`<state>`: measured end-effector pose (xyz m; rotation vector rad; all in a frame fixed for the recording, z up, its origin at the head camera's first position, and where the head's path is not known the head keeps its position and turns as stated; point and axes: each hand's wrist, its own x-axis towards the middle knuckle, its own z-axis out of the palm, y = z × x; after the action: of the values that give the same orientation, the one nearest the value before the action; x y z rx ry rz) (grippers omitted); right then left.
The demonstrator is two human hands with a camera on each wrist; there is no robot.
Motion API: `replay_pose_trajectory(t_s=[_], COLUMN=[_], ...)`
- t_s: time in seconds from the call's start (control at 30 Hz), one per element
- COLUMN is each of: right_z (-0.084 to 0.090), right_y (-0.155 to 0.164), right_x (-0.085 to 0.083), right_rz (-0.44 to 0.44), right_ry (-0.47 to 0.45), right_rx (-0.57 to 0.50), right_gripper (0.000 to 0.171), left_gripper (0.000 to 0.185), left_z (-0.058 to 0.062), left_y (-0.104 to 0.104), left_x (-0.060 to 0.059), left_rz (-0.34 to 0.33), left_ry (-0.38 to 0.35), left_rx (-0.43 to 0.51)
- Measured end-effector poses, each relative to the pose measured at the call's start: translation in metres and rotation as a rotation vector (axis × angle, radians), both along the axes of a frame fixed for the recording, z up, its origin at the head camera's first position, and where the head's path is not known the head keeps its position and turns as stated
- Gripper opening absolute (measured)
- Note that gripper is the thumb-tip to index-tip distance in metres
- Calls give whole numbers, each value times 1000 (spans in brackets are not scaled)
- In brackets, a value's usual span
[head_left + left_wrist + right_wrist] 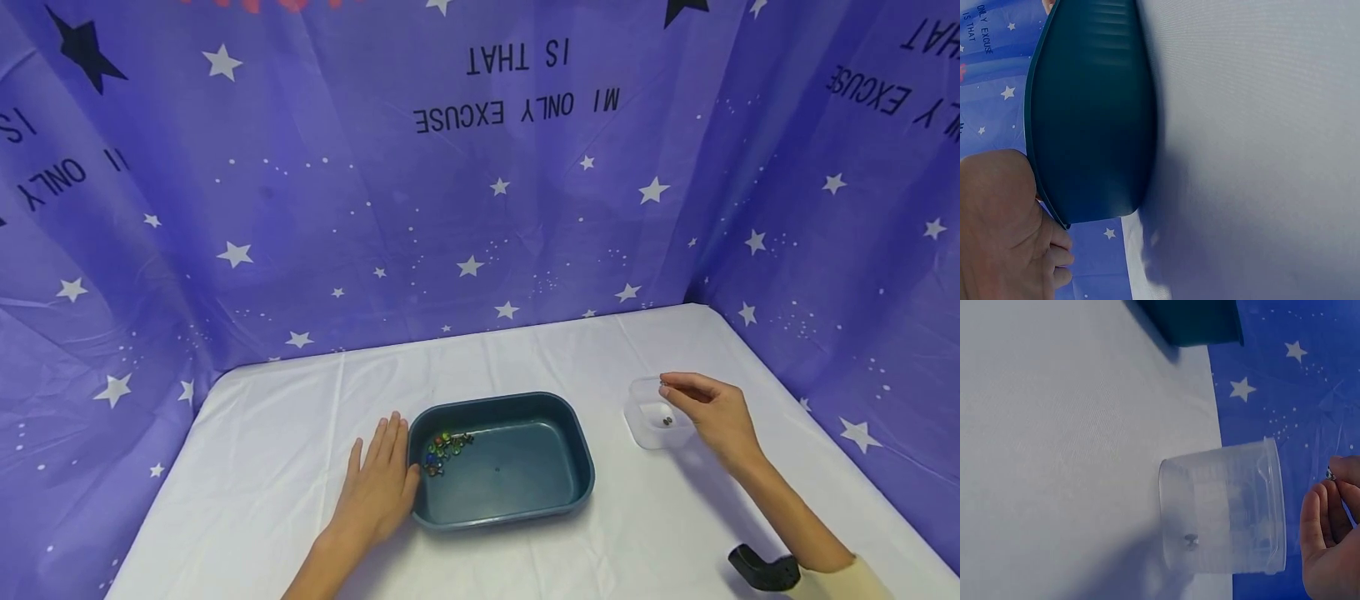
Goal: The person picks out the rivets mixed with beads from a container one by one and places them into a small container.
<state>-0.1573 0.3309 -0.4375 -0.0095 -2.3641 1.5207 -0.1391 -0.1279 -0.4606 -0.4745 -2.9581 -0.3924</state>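
Observation:
A dark teal plastic basin (517, 483) sits on the table, with a cluster of small colourful glossy beads (447, 447) at its left end. My left hand (378, 487) lies along the basin's left side, fingers straight, thumb at the rim. Over on the right, my right hand (720, 421) is held above a clear plastic tub (1222, 509). Its thumb and fingertips pinch a tiny shiny bead (1330, 475), close over the tub's open top. Inside the tub, at the bottom, are a few small dark beads (667, 422).
A white cloth (300, 433) covers the table. Purple star-printed curtains (420, 217) hang at the back and both sides. Near the front right, a black curved device (765, 568) is by the right forearm's pale sleeve.

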Motion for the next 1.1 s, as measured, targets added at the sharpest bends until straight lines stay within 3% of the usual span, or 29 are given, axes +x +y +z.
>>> replay_pose_trajectory(t_s=[0.73, 1.1], right_z=[-5, -3], right_y=[13, 7], right_x=[0, 0], right_rz=[-37, -8], right_ry=[-14, -28], right_rx=[19, -18], right_gripper=[33, 34], left_gripper=[63, 63], left_z=[1, 0], left_y=[1, 0], left_x=[0, -1], left_rz=[1, 6], left_ry=[-29, -16], left_rx=[13, 12])
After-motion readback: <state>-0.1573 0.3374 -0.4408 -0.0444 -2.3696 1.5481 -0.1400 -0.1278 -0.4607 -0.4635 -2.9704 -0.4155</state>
